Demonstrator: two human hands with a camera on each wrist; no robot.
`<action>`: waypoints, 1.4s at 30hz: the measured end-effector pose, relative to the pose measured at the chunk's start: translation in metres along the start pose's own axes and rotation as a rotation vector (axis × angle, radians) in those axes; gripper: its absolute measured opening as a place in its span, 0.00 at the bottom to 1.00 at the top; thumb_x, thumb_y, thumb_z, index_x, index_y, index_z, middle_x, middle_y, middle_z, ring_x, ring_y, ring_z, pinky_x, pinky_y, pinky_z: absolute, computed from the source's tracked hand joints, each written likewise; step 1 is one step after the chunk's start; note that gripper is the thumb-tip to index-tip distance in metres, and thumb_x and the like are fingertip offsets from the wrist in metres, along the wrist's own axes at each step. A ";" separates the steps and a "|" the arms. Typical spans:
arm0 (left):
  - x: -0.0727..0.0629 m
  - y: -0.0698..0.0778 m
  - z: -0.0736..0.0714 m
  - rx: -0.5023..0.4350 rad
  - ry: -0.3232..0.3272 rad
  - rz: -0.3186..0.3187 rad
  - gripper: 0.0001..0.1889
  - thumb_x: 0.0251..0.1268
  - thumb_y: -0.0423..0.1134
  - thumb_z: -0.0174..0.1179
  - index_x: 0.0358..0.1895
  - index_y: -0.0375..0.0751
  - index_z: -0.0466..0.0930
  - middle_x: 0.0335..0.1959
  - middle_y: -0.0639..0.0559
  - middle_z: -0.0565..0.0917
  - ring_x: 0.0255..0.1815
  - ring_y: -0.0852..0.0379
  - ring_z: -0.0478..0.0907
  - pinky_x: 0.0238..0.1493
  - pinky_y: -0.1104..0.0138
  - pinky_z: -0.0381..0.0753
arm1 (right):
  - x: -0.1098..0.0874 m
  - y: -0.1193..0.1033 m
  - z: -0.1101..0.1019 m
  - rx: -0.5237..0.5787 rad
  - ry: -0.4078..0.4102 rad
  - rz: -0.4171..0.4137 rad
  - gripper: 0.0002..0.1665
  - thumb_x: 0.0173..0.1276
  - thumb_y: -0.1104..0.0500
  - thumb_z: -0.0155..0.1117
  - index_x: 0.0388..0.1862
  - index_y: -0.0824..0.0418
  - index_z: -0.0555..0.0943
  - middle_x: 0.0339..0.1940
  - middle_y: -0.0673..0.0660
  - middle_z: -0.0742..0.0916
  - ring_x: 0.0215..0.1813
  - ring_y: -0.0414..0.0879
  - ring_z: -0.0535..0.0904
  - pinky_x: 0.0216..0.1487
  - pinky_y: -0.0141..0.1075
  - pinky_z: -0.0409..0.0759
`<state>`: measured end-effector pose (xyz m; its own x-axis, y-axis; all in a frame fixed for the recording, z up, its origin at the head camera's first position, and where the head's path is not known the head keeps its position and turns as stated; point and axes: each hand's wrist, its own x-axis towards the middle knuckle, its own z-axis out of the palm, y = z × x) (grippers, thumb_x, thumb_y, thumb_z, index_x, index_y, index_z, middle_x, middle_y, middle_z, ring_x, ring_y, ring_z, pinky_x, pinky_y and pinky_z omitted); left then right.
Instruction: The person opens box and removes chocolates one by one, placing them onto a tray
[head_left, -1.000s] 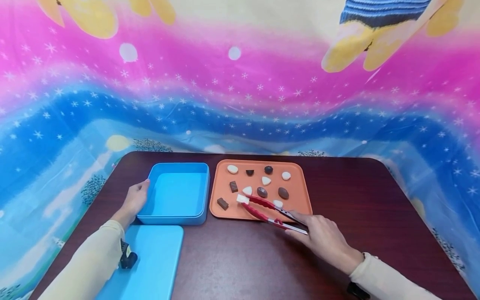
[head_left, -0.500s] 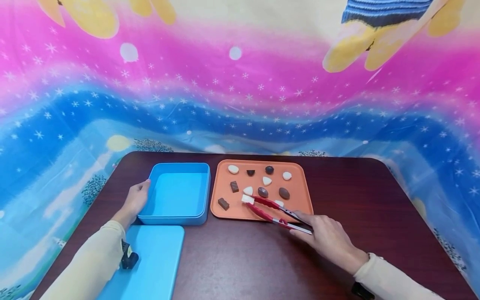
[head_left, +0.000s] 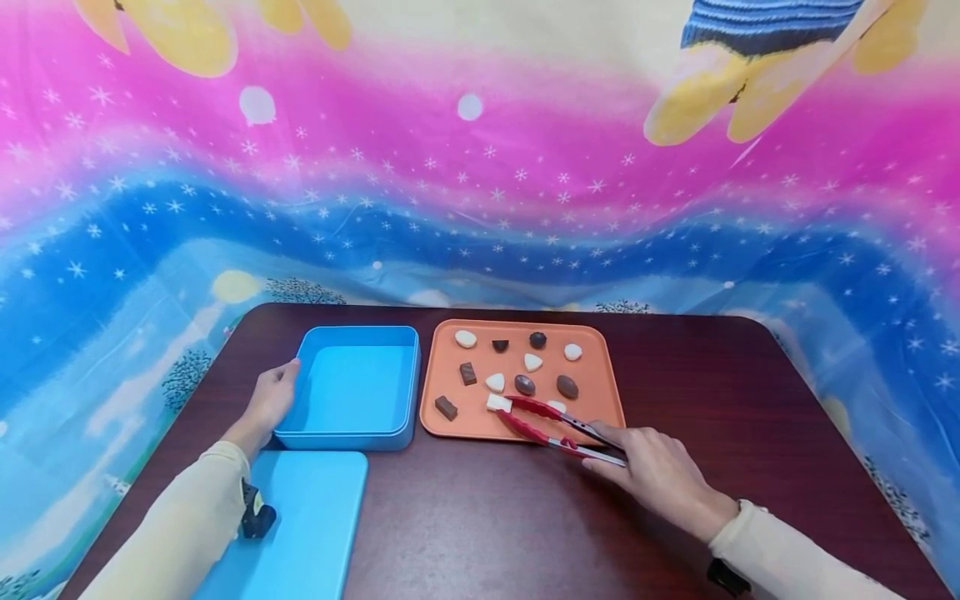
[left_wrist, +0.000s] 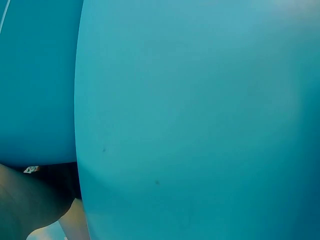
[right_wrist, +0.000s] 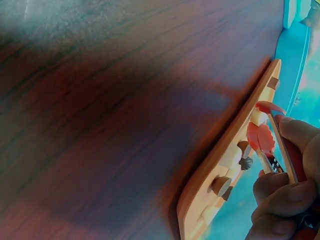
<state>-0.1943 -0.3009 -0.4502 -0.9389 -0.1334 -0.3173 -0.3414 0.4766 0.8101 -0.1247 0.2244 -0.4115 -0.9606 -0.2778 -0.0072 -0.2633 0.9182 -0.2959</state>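
My left hand (head_left: 272,402) grips the left wall of a light blue box (head_left: 408,429) by its rim. In the left wrist view, part of that hand (left_wrist: 30,205) shows at the lower left, below the box's side (left_wrist: 37,100). My right hand (head_left: 660,475) holds red-tipped metal tongs (head_left: 573,450) over the orange tray (head_left: 611,412). Their tips are at a white square chocolate (head_left: 497,402), one beside it and one just in front. In the right wrist view, fingers (right_wrist: 287,200) wrap round the tongs' arms. The tray bears several white and dark brown chocolates, including a brown block (head_left: 446,407) and a dark oval (head_left: 567,387).
A flat light blue lid (head_left: 307,517) lies in front of the box, under the left forearm. Box and tray stand side by side toward the back of the dark wooden table (head_left: 465,517). A patterned cloth (head_left: 480,192) hangs behind.
The tongs and my right hand have shifted a little to the right. The white square chocolate has moved right with the tips. My left hand and the box have stayed put.
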 end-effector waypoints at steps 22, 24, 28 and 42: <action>0.001 0.001 -0.001 -0.001 0.000 -0.002 0.44 0.80 0.64 0.21 0.81 0.30 0.35 0.81 0.27 0.44 0.81 0.25 0.44 0.77 0.33 0.50 | -0.004 0.003 -0.010 0.049 0.042 0.025 0.42 0.58 0.28 0.70 0.66 0.49 0.82 0.46 0.54 0.92 0.34 0.39 0.82 0.30 0.38 0.78; 0.001 0.001 -0.001 0.002 0.001 -0.001 0.43 0.80 0.64 0.21 0.80 0.30 0.35 0.81 0.26 0.44 0.81 0.25 0.44 0.77 0.33 0.50 | -0.006 0.004 -0.010 0.049 0.050 0.026 0.43 0.58 0.27 0.70 0.66 0.48 0.81 0.46 0.54 0.92 0.34 0.39 0.82 0.30 0.39 0.77; 0.000 -0.001 -0.001 0.011 0.007 0.003 0.43 0.80 0.64 0.21 0.80 0.28 0.37 0.81 0.26 0.45 0.81 0.25 0.45 0.78 0.33 0.50 | -0.009 0.005 -0.008 0.039 0.076 0.025 0.45 0.55 0.25 0.69 0.66 0.48 0.81 0.45 0.53 0.92 0.35 0.41 0.83 0.29 0.40 0.78; 0.001 0.001 -0.001 0.006 0.010 0.000 0.42 0.81 0.62 0.21 0.80 0.29 0.37 0.81 0.26 0.45 0.82 0.26 0.43 0.79 0.35 0.48 | -0.015 0.005 -0.002 0.048 0.092 0.053 0.51 0.52 0.21 0.68 0.67 0.52 0.79 0.17 0.42 0.69 0.24 0.37 0.64 0.24 0.32 0.60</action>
<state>-0.1957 -0.3012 -0.4496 -0.9392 -0.1426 -0.3124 -0.3416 0.4816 0.8071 -0.1120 0.2338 -0.4112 -0.9776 -0.2007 0.0628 -0.2099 0.9155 -0.3433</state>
